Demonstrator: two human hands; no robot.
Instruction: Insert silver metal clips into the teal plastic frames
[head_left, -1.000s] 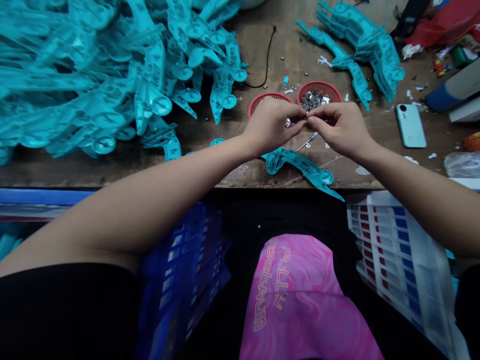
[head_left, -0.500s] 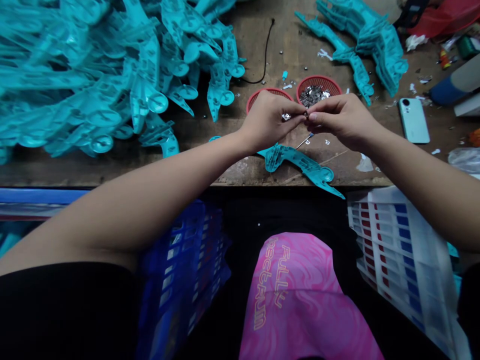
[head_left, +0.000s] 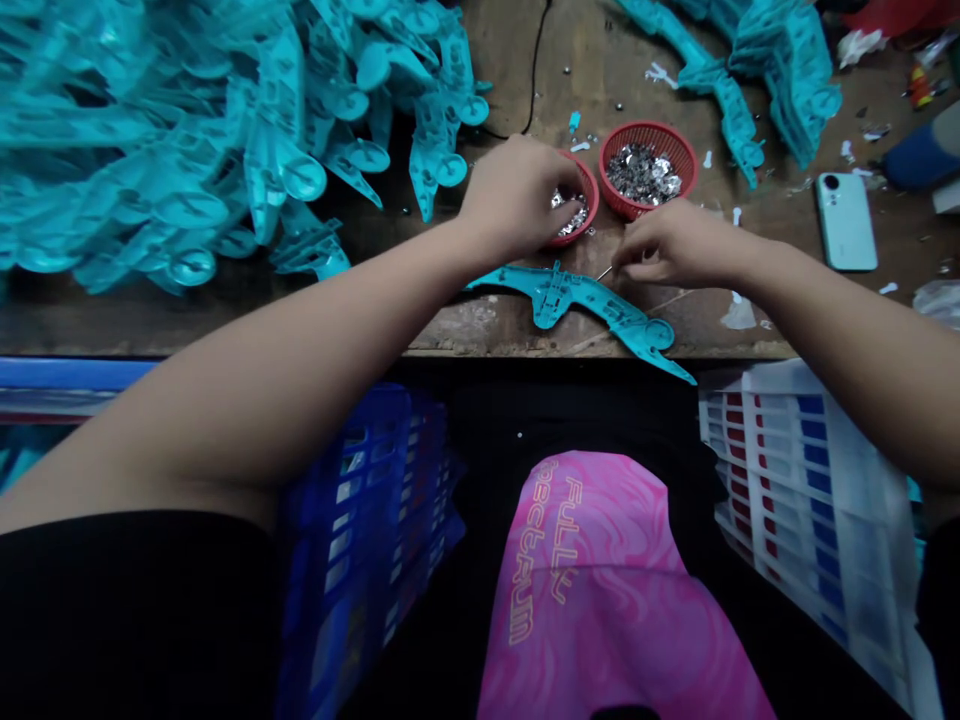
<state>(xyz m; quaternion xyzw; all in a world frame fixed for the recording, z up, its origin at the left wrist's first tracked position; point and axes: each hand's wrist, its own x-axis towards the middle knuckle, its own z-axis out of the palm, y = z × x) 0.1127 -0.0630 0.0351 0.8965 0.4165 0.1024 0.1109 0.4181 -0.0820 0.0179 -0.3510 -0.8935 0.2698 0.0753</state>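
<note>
My left hand (head_left: 521, 190) reaches over the left red basket (head_left: 592, 190), its fingers bent down among small shiny metal pieces (head_left: 571, 222). The fingertips are partly hidden, and what they pinch cannot be made out. My right hand (head_left: 667, 245) is closed around a tool with a thin metal shaft (head_left: 604, 272), which looks like a screwdriver; its handle is hidden in the fingers. The shaft points left, just above a curved turquoise plastic part (head_left: 553, 295) lying near the table's front edge. A second red basket (head_left: 651, 130), full of metal pieces, stands behind my right hand.
Turquoise parts (head_left: 187, 150) are heaped at left, and more parts (head_left: 784, 80) are stacked at back right. A pale green phone (head_left: 847, 222) lies at right. Below the table edge are a blue crate (head_left: 360, 520) and a white crate (head_left: 810, 500). Scraps litter the wooden table (head_left: 517, 330).
My hands, which met fingertip to fingertip above the baskets, have parted. The left has gone into the left basket; the right has come down onto the tool. The view has shifted slightly.
</note>
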